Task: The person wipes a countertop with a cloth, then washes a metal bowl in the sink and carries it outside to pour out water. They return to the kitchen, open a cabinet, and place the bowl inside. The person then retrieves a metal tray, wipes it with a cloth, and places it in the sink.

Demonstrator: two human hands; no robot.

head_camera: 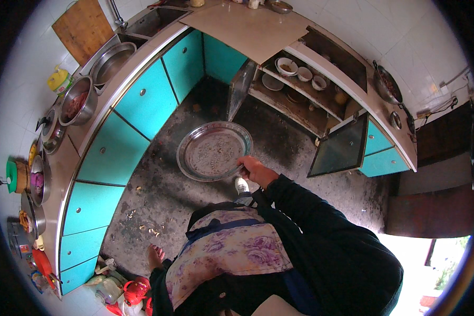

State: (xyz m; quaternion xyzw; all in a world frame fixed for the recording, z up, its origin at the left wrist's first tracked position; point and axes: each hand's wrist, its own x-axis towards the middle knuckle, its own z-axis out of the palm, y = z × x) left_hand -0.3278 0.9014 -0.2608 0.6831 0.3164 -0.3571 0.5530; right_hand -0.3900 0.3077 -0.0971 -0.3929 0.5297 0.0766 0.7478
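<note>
A round metal tray (213,152) with a patterned, worn inside hangs above the dark floor in front of me. My right hand (256,170) grips its near right rim, thumb on the upper side. Nothing lies in the tray. Low at my side, my left hand (155,256) is empty, its fingers loosely bent. Beyond the tray, an open lower cabinet (296,93) shows white bowls (286,66) on its upper shelf and a plate (272,82) below. One cabinet door (243,89) stands ajar near the tray; another, darker door (339,148) swings out on the right.
Along the left counter are a metal basin (112,63), a pot of meat (77,102) and a sink (156,21). A wok (388,83) sits on the right counter. Red thermos (136,291) and jars (110,290) crowd the floor at lower left. Scraps (152,230) litter the floor.
</note>
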